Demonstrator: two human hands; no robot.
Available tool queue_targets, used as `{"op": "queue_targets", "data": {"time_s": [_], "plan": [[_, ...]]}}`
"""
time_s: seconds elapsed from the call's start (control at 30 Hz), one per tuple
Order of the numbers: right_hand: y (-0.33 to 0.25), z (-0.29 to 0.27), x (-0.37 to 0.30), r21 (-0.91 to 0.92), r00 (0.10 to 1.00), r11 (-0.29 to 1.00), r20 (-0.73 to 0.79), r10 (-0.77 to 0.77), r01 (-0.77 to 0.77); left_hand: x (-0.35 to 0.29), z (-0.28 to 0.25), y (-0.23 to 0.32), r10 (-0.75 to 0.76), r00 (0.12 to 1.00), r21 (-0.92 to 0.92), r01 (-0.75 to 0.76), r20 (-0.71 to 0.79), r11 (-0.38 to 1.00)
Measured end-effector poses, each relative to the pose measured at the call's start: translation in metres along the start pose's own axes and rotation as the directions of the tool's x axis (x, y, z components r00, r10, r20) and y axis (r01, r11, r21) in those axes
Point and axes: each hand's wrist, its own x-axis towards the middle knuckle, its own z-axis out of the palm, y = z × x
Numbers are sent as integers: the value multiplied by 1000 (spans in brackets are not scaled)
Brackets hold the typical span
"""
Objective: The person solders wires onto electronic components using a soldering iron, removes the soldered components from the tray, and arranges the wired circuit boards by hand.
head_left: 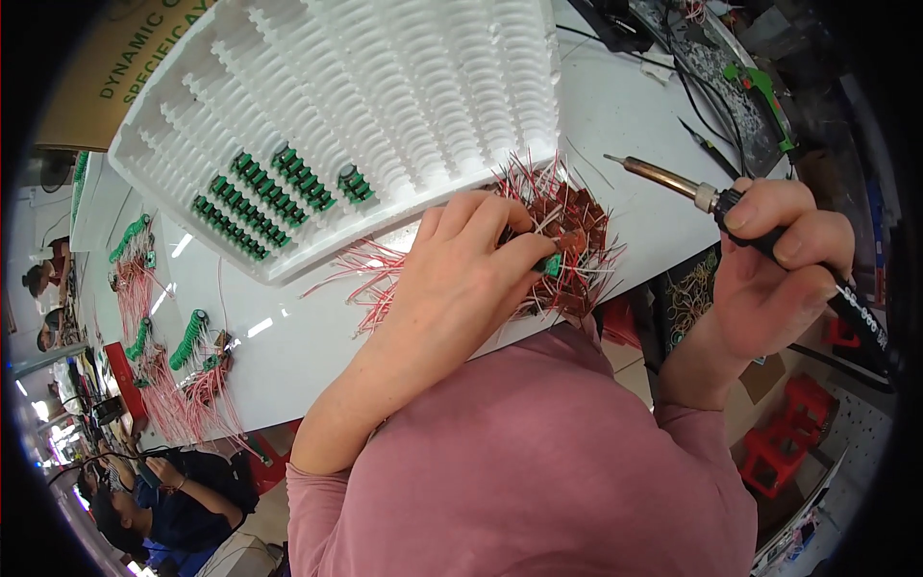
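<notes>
My right hand [784, 245] grips a soldering iron [707, 198] by its black handle, its bare metal tip pointing left above the table. My left hand [466, 255] rests at a heap of brown circuit boards [582, 226] with red and white wires sticking out. Its fingers are curled in among the wires, and what they pinch is mostly hidden. A small green part [552, 264] shows right by the thumb tip. More red and white wires [375, 274] fan out from under the left hand. The iron's tip is apart from the boards.
Beyond my hands lies a white foam tray [461, 188] with ridged slots, some holding rows of green-and-black coils [269, 188]. Wired green coils [189, 338] lie at the table's left. A cardboard box [82, 106], a green-handled tool [761, 96], red stools [790, 433] and a seated person [192, 490] surround the white table.
</notes>
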Motion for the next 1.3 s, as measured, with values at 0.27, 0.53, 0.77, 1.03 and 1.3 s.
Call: {"op": "queue_targets", "data": {"time_s": [0.27,0.53,0.77,1.03,1.3], "plan": [[1,15,13,3,987,996,-131,-89,90,-29,-20,-7,-372,905,-557,205,-205,805],[-4,36,26,-64,962,962,-57,-269,265,-85,-91,5,-688,606,-903,-392,-399,179],[-28,63,22,-19,942,975,262,-209,221,-44,-67,33,-546,804,-968,243,236,-61],[-30,61,14,-386,888,863,439,-138,325,-39,-63,40,-498,821,-956,286,280,-66],[-45,72,19,-404,829,779,499,-251,479,-53,-72,49,-434,840,-945,306,325,-115]]}}
